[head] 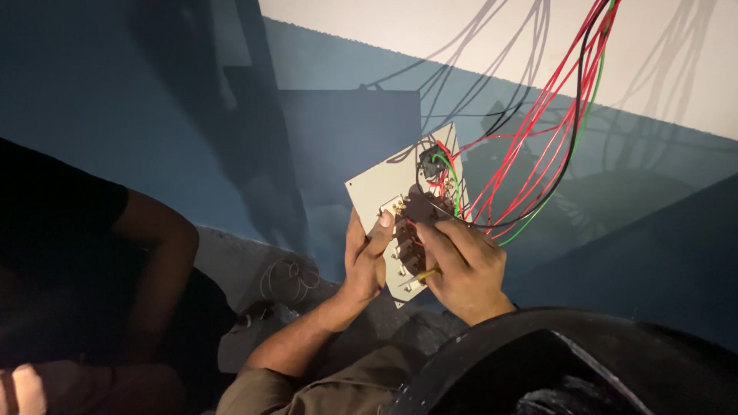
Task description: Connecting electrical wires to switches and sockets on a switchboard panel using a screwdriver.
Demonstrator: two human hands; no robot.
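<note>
The left hand (365, 257) clamps the flat white switch board (377, 192) upright. The right hand (465, 265), fingers pinched on a thin yellow-handled tool (425, 274), is just right of it.

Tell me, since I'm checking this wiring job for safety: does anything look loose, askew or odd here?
Yes. The pale rectangular switch panel is off the wall, tilted, held in the left hand. Its back is exposed, with red, green and black wires hanging in a loose tangle. The right hand holds a thin yellow-handled tool at it.

Bare forearms, olive-brown trousers (307, 392)
</note>
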